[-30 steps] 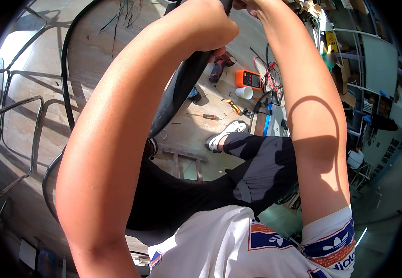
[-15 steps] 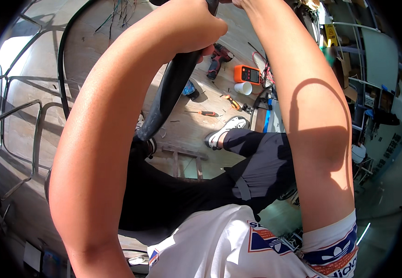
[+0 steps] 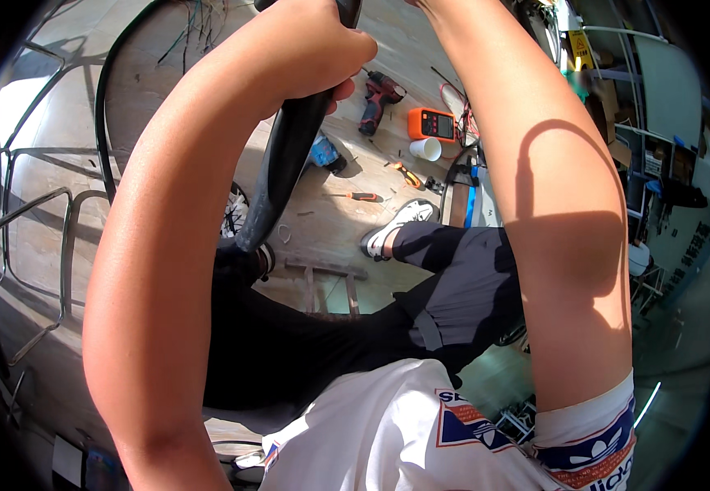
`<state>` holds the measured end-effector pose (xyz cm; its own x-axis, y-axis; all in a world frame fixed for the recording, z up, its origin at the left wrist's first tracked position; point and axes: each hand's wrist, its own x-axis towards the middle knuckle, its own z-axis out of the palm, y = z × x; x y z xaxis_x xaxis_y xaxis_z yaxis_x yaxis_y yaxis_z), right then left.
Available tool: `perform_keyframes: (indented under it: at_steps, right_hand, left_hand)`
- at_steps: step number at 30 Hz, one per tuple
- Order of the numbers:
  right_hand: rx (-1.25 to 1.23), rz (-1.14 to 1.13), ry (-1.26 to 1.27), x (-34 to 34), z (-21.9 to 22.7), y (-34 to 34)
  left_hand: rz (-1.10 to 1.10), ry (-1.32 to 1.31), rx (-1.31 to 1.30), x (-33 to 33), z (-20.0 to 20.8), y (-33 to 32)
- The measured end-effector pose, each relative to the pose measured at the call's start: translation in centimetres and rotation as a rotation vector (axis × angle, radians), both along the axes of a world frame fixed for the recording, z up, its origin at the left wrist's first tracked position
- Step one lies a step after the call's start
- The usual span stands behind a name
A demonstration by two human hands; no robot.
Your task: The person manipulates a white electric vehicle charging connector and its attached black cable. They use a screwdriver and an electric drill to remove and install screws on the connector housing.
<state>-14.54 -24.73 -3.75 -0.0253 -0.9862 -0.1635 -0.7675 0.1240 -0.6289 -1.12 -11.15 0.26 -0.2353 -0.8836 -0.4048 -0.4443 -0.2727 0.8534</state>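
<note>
My left hand [image 3: 328,61] is near the top edge, its fingers wrapped round a thick black tube [image 3: 285,168]. The tube slants down from the hand toward my feet, with a scuffed, greyish lower end beside my left shoe. Its upper part runs out of the picture. My right forearm [image 3: 535,155] reaches up past the top edge, so the right hand and anything in it are cut off.
On the tiled floor lie a red-and-black drill [image 3: 381,100], a blue power tool [image 3: 327,155], an orange meter [image 3: 432,124], a white cup [image 3: 426,149], a screwdriver [image 3: 361,196] and orange-handled pliers [image 3: 408,174]. Metal chair frames [image 3: 65,245] stand left; cluttered shelves [image 3: 658,164] right.
My left hand and the black tube have shifted slightly left, uncovering more of the blue power tool and my left shoe. The right wrist has slid further out at the top.
</note>
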Motion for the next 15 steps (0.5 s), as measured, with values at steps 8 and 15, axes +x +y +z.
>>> perform_keyframes:
  at_steps: [8, 15]
  right_hand:
    - [-0.143, 0.231, 0.224, -1.9, 1.1, 0.7]
    - [-0.284, 0.326, 0.361, -2.5, 0.6, 0.5]
  left_hand:
    - [0.031, 0.112, 0.085, -0.5, -1.0, -0.8]
    - [0.082, 0.155, -0.051, -1.0, -4.2, -0.5]
